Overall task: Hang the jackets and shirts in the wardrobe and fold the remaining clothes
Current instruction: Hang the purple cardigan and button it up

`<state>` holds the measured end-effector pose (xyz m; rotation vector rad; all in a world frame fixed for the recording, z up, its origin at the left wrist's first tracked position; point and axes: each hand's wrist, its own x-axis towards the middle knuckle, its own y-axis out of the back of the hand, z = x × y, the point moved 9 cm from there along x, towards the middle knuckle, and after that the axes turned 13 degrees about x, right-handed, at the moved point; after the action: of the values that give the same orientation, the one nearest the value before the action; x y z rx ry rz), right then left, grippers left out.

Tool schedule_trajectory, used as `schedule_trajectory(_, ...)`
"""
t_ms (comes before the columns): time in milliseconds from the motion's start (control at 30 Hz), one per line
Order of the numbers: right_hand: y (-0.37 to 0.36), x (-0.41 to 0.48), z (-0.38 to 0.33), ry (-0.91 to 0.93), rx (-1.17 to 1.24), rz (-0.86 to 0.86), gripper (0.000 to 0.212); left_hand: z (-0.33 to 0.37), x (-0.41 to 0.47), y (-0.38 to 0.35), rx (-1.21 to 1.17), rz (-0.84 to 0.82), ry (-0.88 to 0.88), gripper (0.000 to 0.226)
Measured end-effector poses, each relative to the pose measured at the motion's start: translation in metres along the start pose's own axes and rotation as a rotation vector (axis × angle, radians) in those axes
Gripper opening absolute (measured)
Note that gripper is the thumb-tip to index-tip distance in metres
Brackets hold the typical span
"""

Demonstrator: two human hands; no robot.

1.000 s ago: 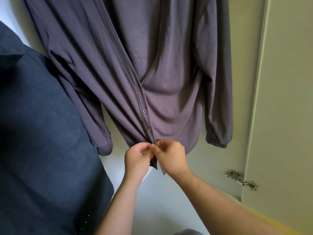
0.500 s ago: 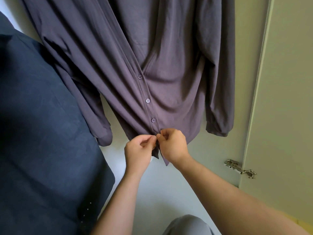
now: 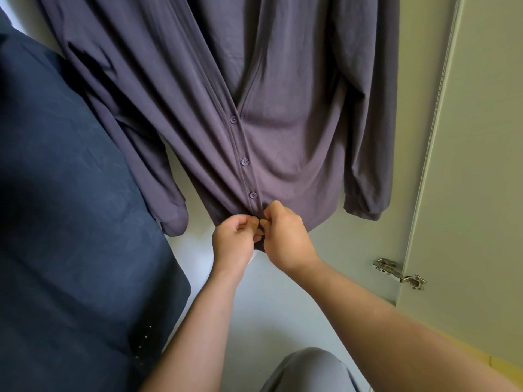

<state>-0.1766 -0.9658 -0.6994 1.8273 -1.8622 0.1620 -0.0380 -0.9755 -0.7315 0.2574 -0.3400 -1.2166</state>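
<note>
A purple-grey button-front cardigan (image 3: 283, 108) hangs inside the wardrobe, its top out of view. Three buttons on its placket are fastened, and the front is open above them. My left hand (image 3: 236, 240) pinches the left side of the placket at the bottom hem. My right hand (image 3: 284, 236) pinches the right side at the same spot, fingertips touching those of the left. The lowest button is hidden between my fingers. Both sleeves hang loose at the sides.
A dark navy garment (image 3: 70, 222) hangs close on the left and overlaps the cardigan's left sleeve. The open wardrobe door (image 3: 475, 165) stands on the right with a metal hinge (image 3: 399, 274). A grey trouser knee (image 3: 308, 372) shows at the bottom.
Both hands stay pinched at the cardigan's bottom hem and have moved slightly up and right in view. More of my knee shows at the bottom.
</note>
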Motion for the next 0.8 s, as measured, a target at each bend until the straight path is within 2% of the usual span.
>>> schedule_trajectory(233, 0.006, 0.006, 0.01, -0.027, 0.032, 0.036, 0.01, -0.006, 0.002, -0.004, -0.135, -0.117, 0.097, 0.016)
schedule_trajectory(333, 0.003, 0.005, 0.021, -0.073, 0.056, 0.021, 0.02, 0.001, 0.003, 0.006, -0.155, -0.045, 0.058, 0.015)
schedule_trajectory(533, -0.004, -0.008, 0.058, -0.323, 0.191, -0.039, 0.029, 0.009, 0.005, 0.01, -0.199, -0.032, 0.011, 0.018)
schedule_trajectory(700, -0.016, -0.012, 0.056, -0.351, 0.332, -0.075, 0.026, 0.002, 0.006, 0.005, -0.214, -0.044, 0.017, 0.014)
schedule_trajectory(800, -0.018, -0.012, 0.054, -0.35, 0.331, -0.084, 0.03, 0.005, 0.004, 0.002, -0.204, -0.11, -0.042, 0.028)
